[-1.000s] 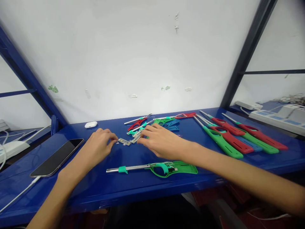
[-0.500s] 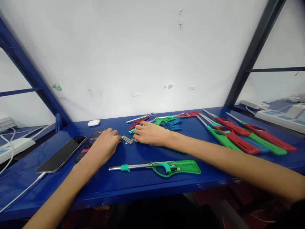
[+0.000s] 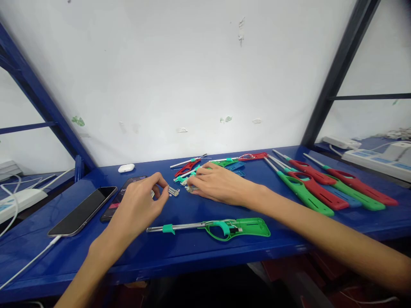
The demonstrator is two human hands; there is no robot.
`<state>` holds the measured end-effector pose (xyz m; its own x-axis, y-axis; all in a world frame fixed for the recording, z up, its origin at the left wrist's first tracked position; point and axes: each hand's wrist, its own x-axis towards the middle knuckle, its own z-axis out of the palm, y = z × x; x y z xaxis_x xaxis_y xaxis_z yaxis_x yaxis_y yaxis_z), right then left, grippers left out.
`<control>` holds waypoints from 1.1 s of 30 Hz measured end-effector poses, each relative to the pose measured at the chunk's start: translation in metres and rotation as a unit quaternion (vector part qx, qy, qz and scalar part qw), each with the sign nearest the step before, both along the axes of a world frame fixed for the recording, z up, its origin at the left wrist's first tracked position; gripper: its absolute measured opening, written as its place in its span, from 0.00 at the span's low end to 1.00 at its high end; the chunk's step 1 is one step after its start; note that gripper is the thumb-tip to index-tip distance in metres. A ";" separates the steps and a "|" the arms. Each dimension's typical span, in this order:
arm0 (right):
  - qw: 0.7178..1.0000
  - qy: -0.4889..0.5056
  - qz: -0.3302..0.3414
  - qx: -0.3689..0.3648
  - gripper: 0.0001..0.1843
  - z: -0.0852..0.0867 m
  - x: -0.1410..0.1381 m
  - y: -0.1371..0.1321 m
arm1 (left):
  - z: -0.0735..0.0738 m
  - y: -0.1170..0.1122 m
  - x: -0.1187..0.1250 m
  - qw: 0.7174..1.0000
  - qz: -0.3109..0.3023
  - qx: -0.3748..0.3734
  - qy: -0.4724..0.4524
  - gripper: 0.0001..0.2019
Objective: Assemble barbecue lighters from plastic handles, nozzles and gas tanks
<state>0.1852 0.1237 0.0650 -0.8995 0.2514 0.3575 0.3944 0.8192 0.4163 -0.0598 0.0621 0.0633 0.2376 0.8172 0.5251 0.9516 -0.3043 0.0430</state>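
My left hand [image 3: 143,196] is pinched, thumb and forefinger together, at the near end of a small clear plastic fuel tank [image 3: 174,191] with a metal end. My right hand [image 3: 218,182] lies low over the table with its fingers curled down on small pale parts [image 3: 189,188]; its fingertips are partly hidden. An opened green gas lighter [image 3: 253,226] with a metal barrel, teal trigger and exposed inner parts lies in front of both hands. Behind the right hand are opened lighter halves, among them a red one [image 3: 187,167] and a blue one [image 3: 237,166].
Several whole long-necked lighters [image 3: 324,188] in red, green and blue lie at the right. On the left are a phone with a cable [image 3: 83,209], a second phone [image 3: 112,209] partly under my left arm, and a white earbud case [image 3: 126,168]. A white wall stands behind the blue table [image 3: 192,261].
My left hand has moved right and lifted into a pinch at the clear tank, which has turned slightly. My right hand has shifted a little to the right, fingers still curled down.
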 end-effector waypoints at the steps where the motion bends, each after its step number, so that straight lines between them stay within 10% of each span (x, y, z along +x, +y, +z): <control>1: 1.000 0.014 -0.006 -0.005 0.13 0.003 0.006 -0.008 | 0.000 -0.008 0.006 1.000 -0.011 0.011 -0.027 0.07; 13: 0.906 0.366 0.019 -0.213 0.09 -0.044 0.044 -0.100 | -0.037 -0.057 0.053 0.928 -0.249 0.060 -0.270 0.08; 33: 0.915 0.375 -0.020 -0.151 0.07 -0.065 0.039 -0.099 | -0.063 -0.058 0.064 0.946 -0.246 0.109 -0.182 0.12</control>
